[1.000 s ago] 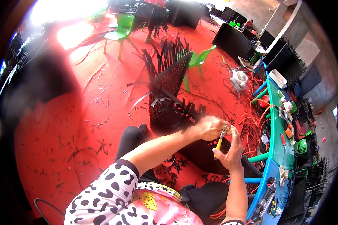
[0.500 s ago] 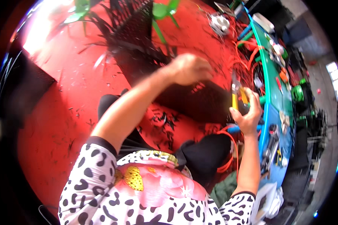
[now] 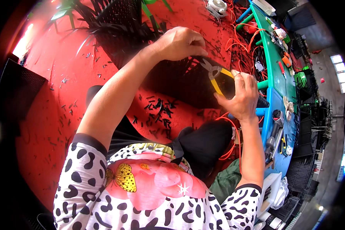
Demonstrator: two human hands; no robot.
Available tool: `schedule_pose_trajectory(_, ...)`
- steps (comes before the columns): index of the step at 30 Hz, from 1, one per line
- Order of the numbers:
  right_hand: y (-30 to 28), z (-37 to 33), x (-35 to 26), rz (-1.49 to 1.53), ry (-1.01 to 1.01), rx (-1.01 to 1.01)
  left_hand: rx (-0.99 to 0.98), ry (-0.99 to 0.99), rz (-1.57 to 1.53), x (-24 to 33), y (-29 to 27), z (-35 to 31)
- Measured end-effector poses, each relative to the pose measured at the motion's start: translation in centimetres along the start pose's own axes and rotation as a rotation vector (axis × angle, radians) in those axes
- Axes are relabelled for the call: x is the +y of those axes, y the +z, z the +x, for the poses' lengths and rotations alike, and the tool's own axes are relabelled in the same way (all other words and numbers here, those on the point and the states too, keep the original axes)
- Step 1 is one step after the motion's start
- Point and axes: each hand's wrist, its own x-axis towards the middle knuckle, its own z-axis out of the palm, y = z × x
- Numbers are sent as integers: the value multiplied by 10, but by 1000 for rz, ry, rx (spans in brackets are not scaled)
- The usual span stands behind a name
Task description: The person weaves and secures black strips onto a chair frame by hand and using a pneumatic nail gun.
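Note:
My right hand [image 3: 241, 94] grips a pair of yellow-handled cutting pliers [image 3: 214, 71], handles spread and jaws parted. The jaw tips point up and left, close below the fingers of my left hand [image 3: 180, 44]. That hand is closed, thumb against curled fingers; what it pinches, if anything, I cannot make out. Beneath both hands lies a large dark woven piece [image 3: 172, 82], like black wicker furniture, leaning across my legs. Its upper part [image 3: 120, 23] shows an open lattice with loose black strips [image 3: 86, 15] sticking out at the left.
Black strip offcuts [image 3: 161, 109] litter the red floor covering [image 3: 57, 126]. At the right stands a green and blue table [image 3: 274, 76] carrying tools, among them a power tool [image 3: 274, 132]. Orange cords [image 3: 234, 147] trail beside it. A small white fan [image 3: 217, 7] and green chair legs [image 3: 153, 21] are farther off.
The pliers have moved left toward my left hand, and their handles are spread wider. My left hand is up and left in the picture, which has shifted slightly.

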Motion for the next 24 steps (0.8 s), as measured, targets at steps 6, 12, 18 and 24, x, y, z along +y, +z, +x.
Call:
schedule_pose_trajectory(6,6,12,2,-44,-45,49,8,8,-65,-5,-5,3)
schedule_pose_trajectory(12,14,20,9,-157,-133,75,-23,71,25,-8,-4,5)
schedule_pose_trajectory(18,20,19,7,-239,-156,128,-24,125,52,-4,-6,-4)
schedule_pose_trajectory(24,22,16,5,-286,-151,139,-4,149,59,-2,-3,-6)
